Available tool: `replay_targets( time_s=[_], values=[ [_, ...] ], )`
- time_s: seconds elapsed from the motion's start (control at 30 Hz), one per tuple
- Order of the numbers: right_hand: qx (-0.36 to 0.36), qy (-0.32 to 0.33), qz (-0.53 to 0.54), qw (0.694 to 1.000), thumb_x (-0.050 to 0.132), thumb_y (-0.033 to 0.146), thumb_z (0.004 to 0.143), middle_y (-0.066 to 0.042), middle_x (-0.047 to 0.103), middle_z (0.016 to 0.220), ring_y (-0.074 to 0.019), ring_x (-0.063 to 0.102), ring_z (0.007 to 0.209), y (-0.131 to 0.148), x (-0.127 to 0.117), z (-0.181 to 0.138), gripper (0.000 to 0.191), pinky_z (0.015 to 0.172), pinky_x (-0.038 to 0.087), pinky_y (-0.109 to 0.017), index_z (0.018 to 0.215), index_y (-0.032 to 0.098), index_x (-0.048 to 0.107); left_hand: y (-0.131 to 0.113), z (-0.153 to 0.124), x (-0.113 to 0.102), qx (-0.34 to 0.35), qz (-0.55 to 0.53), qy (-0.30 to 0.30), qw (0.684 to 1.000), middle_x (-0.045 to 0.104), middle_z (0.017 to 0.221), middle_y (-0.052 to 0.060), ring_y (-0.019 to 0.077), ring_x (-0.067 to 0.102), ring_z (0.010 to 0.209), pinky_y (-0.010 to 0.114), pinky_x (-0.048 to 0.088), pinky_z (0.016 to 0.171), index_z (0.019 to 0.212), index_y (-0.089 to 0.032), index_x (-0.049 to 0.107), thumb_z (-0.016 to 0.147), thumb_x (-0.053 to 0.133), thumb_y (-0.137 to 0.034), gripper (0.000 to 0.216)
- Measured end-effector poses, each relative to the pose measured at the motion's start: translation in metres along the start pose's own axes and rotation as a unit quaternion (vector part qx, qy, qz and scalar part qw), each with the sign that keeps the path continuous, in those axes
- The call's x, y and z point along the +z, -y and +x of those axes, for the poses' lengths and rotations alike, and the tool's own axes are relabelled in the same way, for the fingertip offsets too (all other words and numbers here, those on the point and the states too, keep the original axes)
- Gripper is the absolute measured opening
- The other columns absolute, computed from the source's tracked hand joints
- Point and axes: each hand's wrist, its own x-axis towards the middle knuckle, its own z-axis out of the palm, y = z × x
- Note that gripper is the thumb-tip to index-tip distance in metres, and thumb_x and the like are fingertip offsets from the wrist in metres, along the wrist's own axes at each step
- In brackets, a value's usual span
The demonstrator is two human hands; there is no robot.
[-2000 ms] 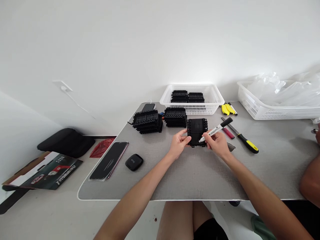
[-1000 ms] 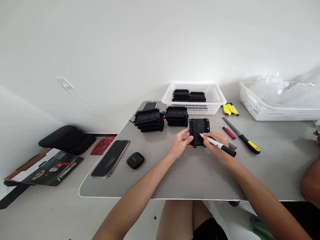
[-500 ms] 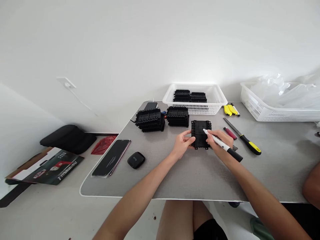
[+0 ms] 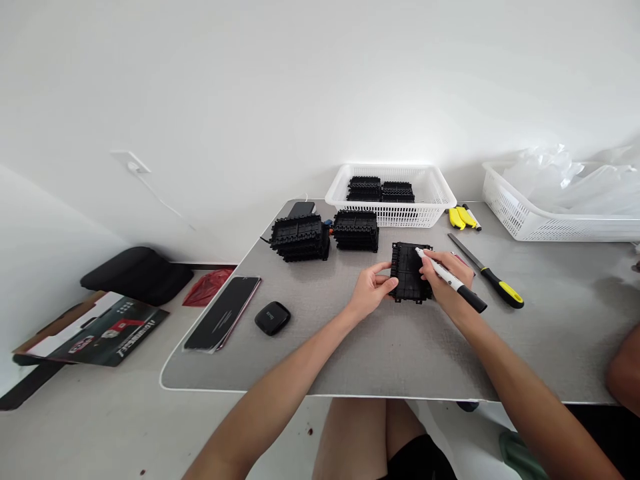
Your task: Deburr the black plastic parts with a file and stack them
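L hand [image 4: 373, 288] gripping black tray [image 4: 410, 273], R hand [image 4: 445, 277] holding marker [image 4: 450, 280], no legible text

We extend both bare forearms forward, converging at centre. Our left hand [image 4: 373, 288] lies palm inward, fingers curled and thumb raised in a light pinch. Our right hand [image 4: 447, 277] is closed in a writing grip, wrist lowered.

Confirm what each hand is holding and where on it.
Right hand grips a white marker with black cap mid-barrel, tip on the flat black plastic tray. Left hand pinches that tray's left edge.
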Motion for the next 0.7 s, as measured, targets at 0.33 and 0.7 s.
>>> replay_targets(
  time_s=[0.33, 0.7],
  values=[
    [0.003, -0.001, -0.003, 1.000, 0.057, 0.041, 0.089, -0.004, 0.069, 0.077, -0.0169, 0.064, 0.060, 0.0009, -0.0009, 0.0006, 0.024, 0.061, 0.054, -0.034, 0.098, 0.023, 0.070, -0.0006, -0.0015, 0.0002, 0.008, 0.018, 0.007, 1.000, 0.074, 0.081, 0.011, 0.0262, 0.071, 0.070, 0.035, 0.058, 0.060, 0.125, -0.010, 0.056, 0.068, 0.077, -0.052, 0.073],
    [-0.010, 0.004, -0.012, 1.000, 0.056, 0.042, 0.090, -0.003, 0.068, 0.074, -0.0157, 0.061, 0.055, 0.0028, -0.0029, 0.0015, 0.025, 0.059, 0.052, -0.034, 0.098, 0.024, 0.071, -0.0026, -0.0033, 0.0001, 0.017, 0.029, 0.018, 0.999, 0.073, 0.078, 0.009, 0.0254, 0.071, 0.070, 0.035, 0.058, 0.062, 0.126, -0.010, 0.055, 0.070, 0.075, -0.053, 0.073]
  ],
)
